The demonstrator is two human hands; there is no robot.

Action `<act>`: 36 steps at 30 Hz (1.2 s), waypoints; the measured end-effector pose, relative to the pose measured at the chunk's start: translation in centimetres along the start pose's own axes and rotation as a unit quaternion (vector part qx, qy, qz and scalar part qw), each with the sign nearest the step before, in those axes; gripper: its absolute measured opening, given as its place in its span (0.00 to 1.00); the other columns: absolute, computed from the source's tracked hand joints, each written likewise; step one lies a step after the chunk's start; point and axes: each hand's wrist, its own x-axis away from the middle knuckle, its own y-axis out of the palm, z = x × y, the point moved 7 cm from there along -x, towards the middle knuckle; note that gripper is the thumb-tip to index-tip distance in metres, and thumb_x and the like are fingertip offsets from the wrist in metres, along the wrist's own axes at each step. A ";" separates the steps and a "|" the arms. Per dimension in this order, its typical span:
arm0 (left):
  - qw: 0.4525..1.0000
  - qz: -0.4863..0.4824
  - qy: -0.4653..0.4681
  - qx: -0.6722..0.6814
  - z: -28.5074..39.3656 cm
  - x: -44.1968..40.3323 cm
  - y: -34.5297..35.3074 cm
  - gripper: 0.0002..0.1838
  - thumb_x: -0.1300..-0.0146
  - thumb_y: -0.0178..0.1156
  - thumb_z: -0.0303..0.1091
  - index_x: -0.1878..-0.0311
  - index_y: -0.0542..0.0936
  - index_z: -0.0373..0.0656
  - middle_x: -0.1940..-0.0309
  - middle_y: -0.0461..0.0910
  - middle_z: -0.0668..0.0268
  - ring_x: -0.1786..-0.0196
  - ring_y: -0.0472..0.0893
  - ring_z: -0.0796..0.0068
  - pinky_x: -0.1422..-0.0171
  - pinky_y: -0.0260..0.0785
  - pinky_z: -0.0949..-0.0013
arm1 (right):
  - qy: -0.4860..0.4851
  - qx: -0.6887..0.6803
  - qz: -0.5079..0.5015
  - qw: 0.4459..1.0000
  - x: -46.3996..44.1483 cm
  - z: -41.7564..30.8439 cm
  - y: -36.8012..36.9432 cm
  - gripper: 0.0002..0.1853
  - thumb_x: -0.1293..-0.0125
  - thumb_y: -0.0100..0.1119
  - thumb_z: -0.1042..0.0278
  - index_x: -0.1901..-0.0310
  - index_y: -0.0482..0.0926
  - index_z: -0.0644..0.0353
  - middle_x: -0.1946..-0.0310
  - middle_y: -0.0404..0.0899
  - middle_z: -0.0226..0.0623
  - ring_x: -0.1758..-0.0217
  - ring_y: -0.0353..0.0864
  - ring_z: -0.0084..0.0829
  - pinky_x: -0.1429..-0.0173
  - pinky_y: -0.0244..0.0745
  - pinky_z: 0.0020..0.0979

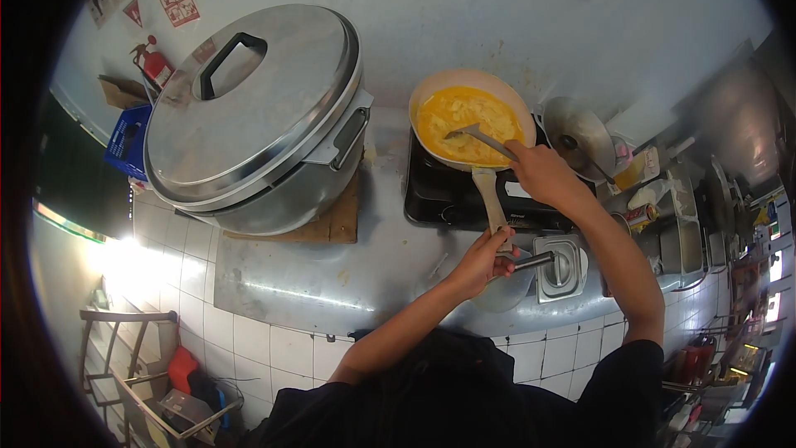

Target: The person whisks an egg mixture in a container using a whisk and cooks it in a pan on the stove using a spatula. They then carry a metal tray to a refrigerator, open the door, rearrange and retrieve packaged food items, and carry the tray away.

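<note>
A cream frying pan [427, 87] sits on a black portable stove [427, 195], with yellow, partly set egg [464, 108] in it. My left hand [481, 265] is closed around the end of the pan's handle [489, 195]. My right hand [543, 172] grips a spatula [489, 139], whose blade lies in the egg near the middle of the pan. Just beside my left fingers is a dark handle with a metal end [533, 261]; whether they touch it I cannot tell.
A big lidded steel pot [274, 108] stands on a wooden board [336, 220] at the left. A wok-like pan [576, 129] is right of the stove. A small steel container lid [561, 270] lies on the steel counter [290, 282]. Trays [684, 236] line the right side.
</note>
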 end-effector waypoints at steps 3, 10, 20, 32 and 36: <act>1.000 -0.019 0.006 -0.004 0.0 0.3 0.0 0.24 0.27 0.50 0.58 0.42 0.67 0.49 0.60 0.76 0.64 0.69 0.78 0.77 0.64 0.72 0.76 | 0.015 -0.001 -0.005 1.000 1.9 0.1 -2.7 0.15 0.31 0.55 0.68 0.44 0.73 0.56 0.70 0.81 0.54 0.62 0.81 0.58 0.56 0.75 0.54; 0.999 -0.020 -0.020 -0.027 -0.2 0.9 -0.7 0.25 0.26 0.46 0.61 0.43 0.68 0.48 0.60 0.76 0.64 0.69 0.77 0.78 0.64 0.73 0.75 | 0.001 -0.004 -0.044 0.999 5.2 -0.2 -3.6 0.15 0.30 0.54 0.67 0.43 0.71 0.57 0.69 0.81 0.55 0.62 0.81 0.61 0.56 0.75 0.55; 0.999 -0.013 -0.004 -0.039 0.1 0.8 0.4 0.25 0.23 0.43 0.57 0.41 0.69 0.45 0.60 0.74 0.64 0.68 0.76 0.76 0.61 0.71 0.73 | 0.027 -0.025 0.007 0.999 2.0 -1.8 3.7 0.17 0.30 0.51 0.69 0.41 0.65 0.55 0.71 0.80 0.57 0.64 0.83 0.60 0.61 0.77 0.57; 0.999 -0.028 0.006 -0.025 -0.2 0.5 -0.1 0.25 0.25 0.45 0.59 0.41 0.68 0.49 0.61 0.75 0.67 0.69 0.73 0.81 0.65 0.66 0.77 | -0.019 0.090 0.131 0.987 -5.3 1.8 3.8 0.17 0.33 0.51 0.69 0.42 0.71 0.47 0.72 0.80 0.49 0.71 0.82 0.54 0.68 0.78 0.50; 0.999 -0.039 0.003 -0.015 -0.1 0.5 -0.1 0.25 0.25 0.45 0.60 0.41 0.69 0.49 0.62 0.75 0.67 0.70 0.70 0.82 0.66 0.63 0.77 | -0.044 0.163 0.146 0.975 -6.8 4.5 3.5 0.19 0.34 0.49 0.70 0.41 0.72 0.46 0.71 0.80 0.48 0.71 0.83 0.50 0.68 0.78 0.48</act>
